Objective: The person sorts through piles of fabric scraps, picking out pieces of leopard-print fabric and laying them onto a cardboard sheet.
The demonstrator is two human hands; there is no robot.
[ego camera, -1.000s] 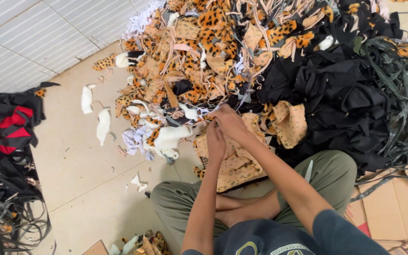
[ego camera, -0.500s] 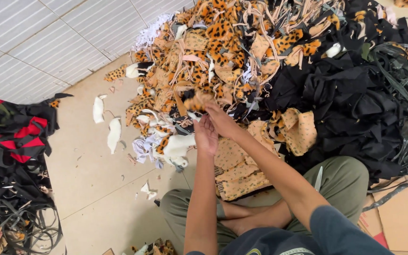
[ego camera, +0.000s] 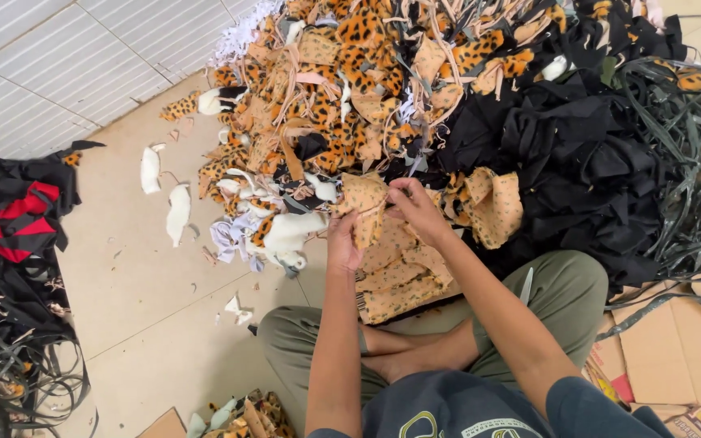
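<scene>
Big leopard-print scrap heap just beyond both hands, flat stack under them — left hand & right hand each pinch the tan spotted piece, w/ risk it snags the heap's loose strips.

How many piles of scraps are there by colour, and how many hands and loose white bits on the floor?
Leopard-spotted heap: 1
Black heap: 1
Black-and-red pile: 1
Stack of tan spotted pieces: 1
Big white scraps lying apart on the tiles: 2
Hands, left hand and right hand, both on one tan spotted piece: 2
Total: 8
</scene>
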